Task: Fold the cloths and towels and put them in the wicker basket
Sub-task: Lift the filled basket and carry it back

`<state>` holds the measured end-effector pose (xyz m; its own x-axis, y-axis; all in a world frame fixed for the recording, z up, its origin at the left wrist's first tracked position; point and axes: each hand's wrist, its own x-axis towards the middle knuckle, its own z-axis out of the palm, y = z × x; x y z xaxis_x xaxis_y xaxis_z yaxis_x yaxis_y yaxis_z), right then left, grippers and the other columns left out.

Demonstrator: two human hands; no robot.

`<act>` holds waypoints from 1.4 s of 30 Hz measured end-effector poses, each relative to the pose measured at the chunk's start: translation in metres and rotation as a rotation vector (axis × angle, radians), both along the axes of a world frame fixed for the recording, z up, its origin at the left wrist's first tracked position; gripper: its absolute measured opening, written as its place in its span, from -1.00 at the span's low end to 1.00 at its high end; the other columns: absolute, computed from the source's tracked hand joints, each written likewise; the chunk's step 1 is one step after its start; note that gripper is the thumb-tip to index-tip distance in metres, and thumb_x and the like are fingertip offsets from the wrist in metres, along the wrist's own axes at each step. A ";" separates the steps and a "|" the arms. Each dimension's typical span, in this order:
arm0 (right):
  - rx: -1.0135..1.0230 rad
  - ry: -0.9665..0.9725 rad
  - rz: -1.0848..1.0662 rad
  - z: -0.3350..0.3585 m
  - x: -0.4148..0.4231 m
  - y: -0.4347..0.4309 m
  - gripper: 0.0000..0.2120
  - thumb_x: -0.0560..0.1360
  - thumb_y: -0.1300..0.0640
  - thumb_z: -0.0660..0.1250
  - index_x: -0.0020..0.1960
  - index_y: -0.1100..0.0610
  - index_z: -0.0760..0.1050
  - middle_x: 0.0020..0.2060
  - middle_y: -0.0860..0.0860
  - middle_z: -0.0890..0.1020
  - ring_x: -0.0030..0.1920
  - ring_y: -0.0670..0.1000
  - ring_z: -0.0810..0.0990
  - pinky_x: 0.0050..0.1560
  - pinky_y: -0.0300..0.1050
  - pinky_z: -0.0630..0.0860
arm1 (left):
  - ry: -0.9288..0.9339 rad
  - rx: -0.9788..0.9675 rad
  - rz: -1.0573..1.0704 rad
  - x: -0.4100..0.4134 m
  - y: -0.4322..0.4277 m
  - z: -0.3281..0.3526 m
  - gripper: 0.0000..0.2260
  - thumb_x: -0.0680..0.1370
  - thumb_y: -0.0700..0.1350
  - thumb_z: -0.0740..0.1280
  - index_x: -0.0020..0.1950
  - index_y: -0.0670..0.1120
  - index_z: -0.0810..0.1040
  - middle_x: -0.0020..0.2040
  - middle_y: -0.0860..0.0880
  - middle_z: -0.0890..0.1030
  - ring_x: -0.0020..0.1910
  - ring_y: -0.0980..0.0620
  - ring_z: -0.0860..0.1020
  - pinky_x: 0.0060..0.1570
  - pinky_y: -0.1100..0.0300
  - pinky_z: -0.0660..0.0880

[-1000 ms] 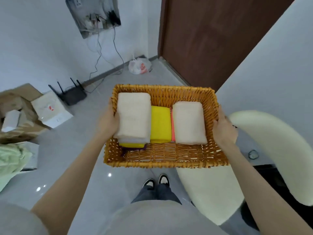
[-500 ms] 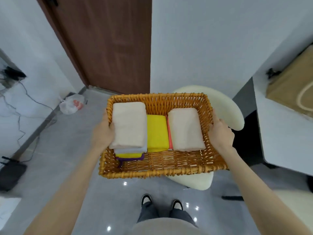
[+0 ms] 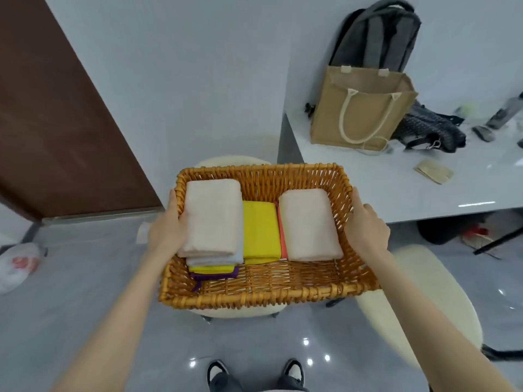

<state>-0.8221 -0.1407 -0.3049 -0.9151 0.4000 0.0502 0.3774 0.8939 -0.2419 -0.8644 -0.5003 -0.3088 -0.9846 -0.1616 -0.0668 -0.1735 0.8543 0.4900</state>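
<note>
I hold the wicker basket in the air in front of me, above a cream stool. My left hand grips its left rim and my right hand grips its right rim. Inside, a folded cream towel tops a stack at the left, over a pale cloth, a yellow cloth and a purple cloth. A folded yellow cloth lies in the middle beside a thin orange cloth. Another folded cream towel lies at the right.
A white table stands at the right with a jute tote bag, a grey backpack, a dark spotted bag and small items. Cream stools stand below and right. A brown door is at the left, a plastic bag on the floor.
I have turned to the right with the basket in both hands. The door has slid to the left of the view, and the white table with its bags has come in at the right.
</note>
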 end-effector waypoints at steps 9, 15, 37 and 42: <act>-0.002 -0.011 -0.173 0.013 0.046 0.107 -0.44 0.60 0.07 -0.01 0.54 -0.07 -0.14 0.07 0.15 0.50 -0.03 0.22 0.55 -0.20 -0.02 0.33 | 0.005 -0.062 -0.189 -0.019 0.121 0.003 -0.46 0.66 0.02 0.00 0.57 -0.02 -0.19 0.27 -0.22 0.50 0.08 -0.23 0.53 0.00 -0.04 0.47; -0.084 0.052 -0.287 0.012 0.079 0.133 -0.48 0.58 0.02 0.01 0.49 -0.13 -0.09 -0.17 0.06 0.41 -0.25 0.12 0.43 -0.25 -0.03 0.32 | 0.016 -0.052 -0.324 -0.027 0.166 0.007 -0.46 0.67 0.00 -0.01 0.56 -0.02 -0.21 0.28 -0.18 0.49 0.08 -0.18 0.53 -0.05 0.05 0.42; 0.019 0.173 -0.510 0.019 0.253 0.327 -0.42 0.61 0.17 0.04 0.57 -0.01 -0.09 -0.03 0.14 0.52 -0.18 0.12 0.51 -0.24 -0.01 0.45 | 0.121 -0.058 -0.574 0.056 0.404 0.027 -0.47 0.66 0.04 0.01 0.55 0.11 -0.19 0.14 -0.20 0.58 0.02 -0.23 0.55 -0.10 0.03 0.41; 0.021 0.170 -0.528 0.034 0.328 0.416 -0.44 0.62 0.11 -0.01 0.56 -0.06 -0.14 -0.01 0.13 0.50 -0.15 0.13 0.52 -0.18 -0.02 0.46 | 0.135 -0.036 -0.581 0.126 0.493 0.035 -0.47 0.65 0.04 0.02 0.56 0.08 -0.16 0.19 -0.23 0.55 0.06 -0.26 0.53 -0.04 0.00 0.41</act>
